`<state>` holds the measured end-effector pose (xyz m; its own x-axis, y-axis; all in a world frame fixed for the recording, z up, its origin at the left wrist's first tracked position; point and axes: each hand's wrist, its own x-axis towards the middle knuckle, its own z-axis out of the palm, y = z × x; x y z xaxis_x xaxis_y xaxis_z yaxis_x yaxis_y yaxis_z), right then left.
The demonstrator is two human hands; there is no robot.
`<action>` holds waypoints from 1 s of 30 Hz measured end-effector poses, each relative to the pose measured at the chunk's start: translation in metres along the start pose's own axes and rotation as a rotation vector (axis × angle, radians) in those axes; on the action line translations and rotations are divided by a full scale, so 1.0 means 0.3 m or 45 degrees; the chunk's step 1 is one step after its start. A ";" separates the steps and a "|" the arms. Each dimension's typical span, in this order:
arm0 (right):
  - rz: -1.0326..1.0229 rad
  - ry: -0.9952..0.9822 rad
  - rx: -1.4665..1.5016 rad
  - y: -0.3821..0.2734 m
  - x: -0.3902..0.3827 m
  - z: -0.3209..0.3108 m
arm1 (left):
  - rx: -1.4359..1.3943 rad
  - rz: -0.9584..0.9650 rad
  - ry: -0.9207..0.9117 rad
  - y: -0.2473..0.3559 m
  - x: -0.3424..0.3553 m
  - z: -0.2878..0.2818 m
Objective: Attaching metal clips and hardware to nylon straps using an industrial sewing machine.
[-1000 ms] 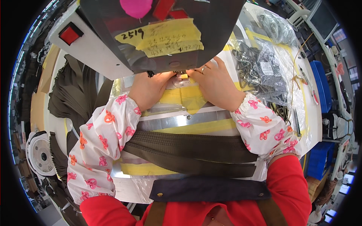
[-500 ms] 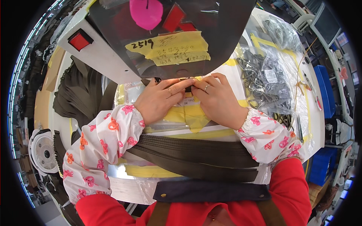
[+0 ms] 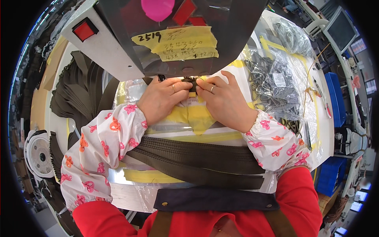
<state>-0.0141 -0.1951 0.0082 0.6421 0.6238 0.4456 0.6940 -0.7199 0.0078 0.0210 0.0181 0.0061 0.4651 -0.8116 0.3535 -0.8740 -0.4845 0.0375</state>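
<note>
My left hand [image 3: 164,98], fingers bent together, pinches a small dark piece [image 3: 191,85], apparently webbing, at the foot of the sewing-type machine [image 3: 158,15]. My right hand [image 3: 221,98] grips the same piece from the other side, thumb and index finger close together. Just beneath lies a yellow-taped work plate [image 3: 201,118]. The exact shape of the piece and part of the mechanism are hidden by my fingers and the machine head.
Dark olive straps lie fanned at left [image 3: 79,87] and across the front [image 3: 197,162]. Bagged metal triangular rings [image 3: 264,75] lie at right, beside tweezers or snips [image 3: 327,110] and blue bins [image 3: 334,98]. A white round device [image 3: 39,158] stands at far left. A red switch [image 3: 83,29] is on the machine.
A dark piece now shows between my fingertips where bare metal showed earlier. My left fingers reached toward the middle, then drew slightly back; the whole view has shifted a little.
</note>
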 end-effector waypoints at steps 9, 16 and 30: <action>0.060 -0.039 -0.019 0.040 0.008 0.025 | -0.078 -0.192 0.002 -0.030 0.006 0.023; 0.143 -0.212 -0.016 0.061 0.036 0.023 | -0.135 -0.341 0.023 -0.050 0.022 0.029; 0.144 -0.001 0.074 0.067 0.032 0.056 | 0.457 -0.288 0.295 -0.173 -0.078 -0.201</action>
<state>0.0115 -0.1983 -0.0023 0.7177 0.5397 0.4400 0.6347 -0.7669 -0.0947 0.0470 0.0819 0.0523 0.5585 -0.5988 0.5740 -0.6317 -0.7555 -0.1734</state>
